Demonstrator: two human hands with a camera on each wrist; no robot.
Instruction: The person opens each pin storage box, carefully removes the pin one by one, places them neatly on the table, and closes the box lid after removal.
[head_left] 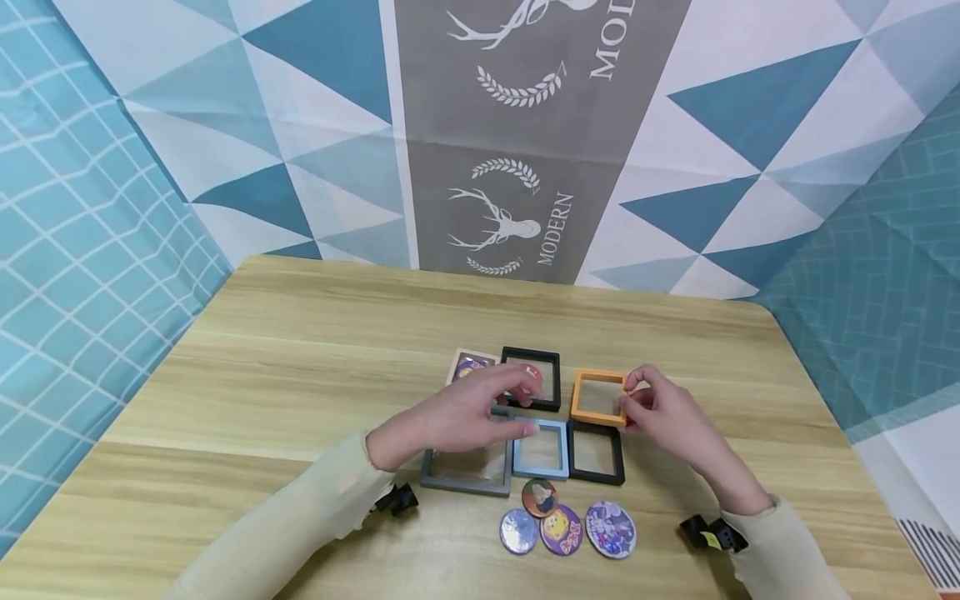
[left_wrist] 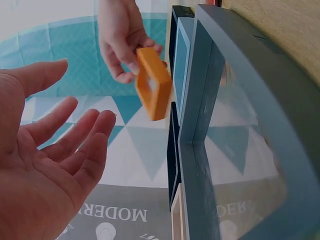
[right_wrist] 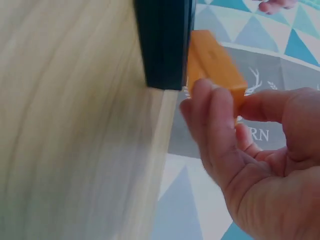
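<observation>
My right hand [head_left: 670, 421] pinches an orange square frame [head_left: 597, 419] by its right side, thumb and fingers at its edge. In the left wrist view, the orange frame [left_wrist: 162, 92] is tilted in that grip. My left hand [head_left: 465, 412] hovers over the other frames, fingers loosely spread and holding nothing. Beneath it lie a large grey frame [head_left: 465, 486] and a light blue frame [head_left: 540, 474]. A black frame [head_left: 557, 379] with a red round badge [head_left: 533, 377] lies just beyond its fingers. A smaller black frame [head_left: 619, 458] is right of the blue one.
A pale pink frame [head_left: 453, 367] with a badge inside lies at the back, partly behind the left hand. Several round badges lie in front of the frames, including a purple one [head_left: 611, 529] and a bluish one [head_left: 519, 532]. Patterned cloth [head_left: 510, 125] hangs behind the wooden table [head_left: 337, 317].
</observation>
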